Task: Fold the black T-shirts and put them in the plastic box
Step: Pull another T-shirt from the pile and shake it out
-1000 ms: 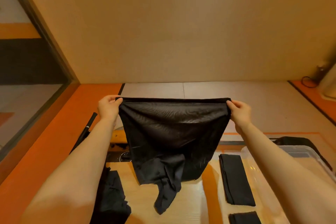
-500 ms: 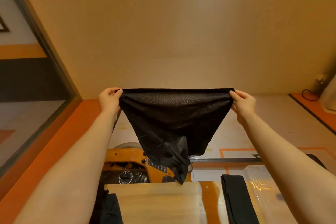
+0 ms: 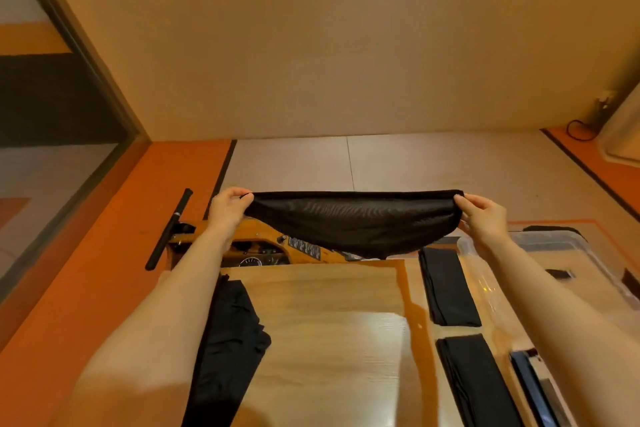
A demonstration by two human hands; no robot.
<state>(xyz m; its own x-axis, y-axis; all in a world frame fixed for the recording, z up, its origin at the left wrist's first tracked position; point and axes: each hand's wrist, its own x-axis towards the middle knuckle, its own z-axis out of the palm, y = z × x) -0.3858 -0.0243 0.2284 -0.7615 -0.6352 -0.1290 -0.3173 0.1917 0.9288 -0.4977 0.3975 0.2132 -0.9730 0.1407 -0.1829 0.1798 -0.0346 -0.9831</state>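
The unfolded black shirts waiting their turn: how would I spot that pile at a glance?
Start at the pale wooden table. Along its left edge, beside the person's left forearm, lies a crumpled black heap. The two black bundles on the right by the clear plastic box are flat, neat strips; this heap is rumpled and loose.

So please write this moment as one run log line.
left hand: pinches T-shirt | right hand: pinches T-shirt | T-shirt: stretched above table

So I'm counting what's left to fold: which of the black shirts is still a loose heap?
The crumpled shirt at the table's left edge. The two on the right lie folded flat, and the fourth is held up between both hands.
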